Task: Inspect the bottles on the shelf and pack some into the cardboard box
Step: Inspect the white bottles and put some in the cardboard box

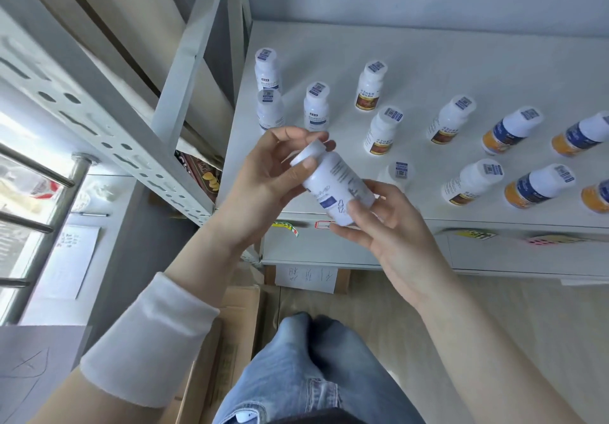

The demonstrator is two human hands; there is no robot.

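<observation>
A white bottle with a blue-and-white label is held tilted in front of the shelf edge, cap toward the upper left. My left hand pinches its cap end between thumb and fingers. My right hand grips the bottle's base from below. On the white shelf stand several more bottles: white-blue ones at the left, brown-labelled ones in the middle, orange-blue ones at the right. A cardboard box lies on the floor at my lower left, partly hidden by my left arm.
A grey perforated shelf upright crosses the left side. Paper sheets lie on a low surface at the left. Coloured stickers mark the shelf's front edge. My jeans-clad legs stand on the wooden floor below.
</observation>
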